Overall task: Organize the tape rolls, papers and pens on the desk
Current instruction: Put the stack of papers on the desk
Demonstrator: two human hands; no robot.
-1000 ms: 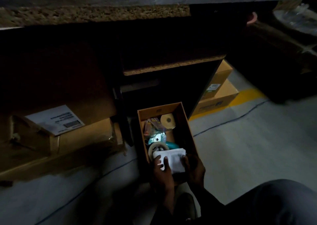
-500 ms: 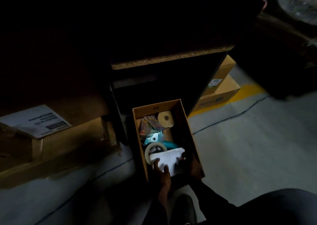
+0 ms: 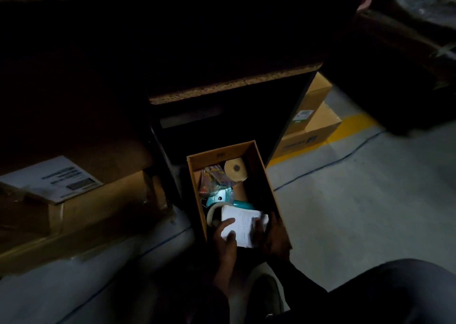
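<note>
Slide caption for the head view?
A white paper stack held by left hand and right hand in an open cardboard box.

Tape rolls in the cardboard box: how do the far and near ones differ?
The far tape roll is tan and thickly wound, with a small dark hole; the near tape roll is a pale thin ring. The far tape roll shows fully; the paper stack partly hides the near tape roll. Both lie in the cardboard box.
</note>
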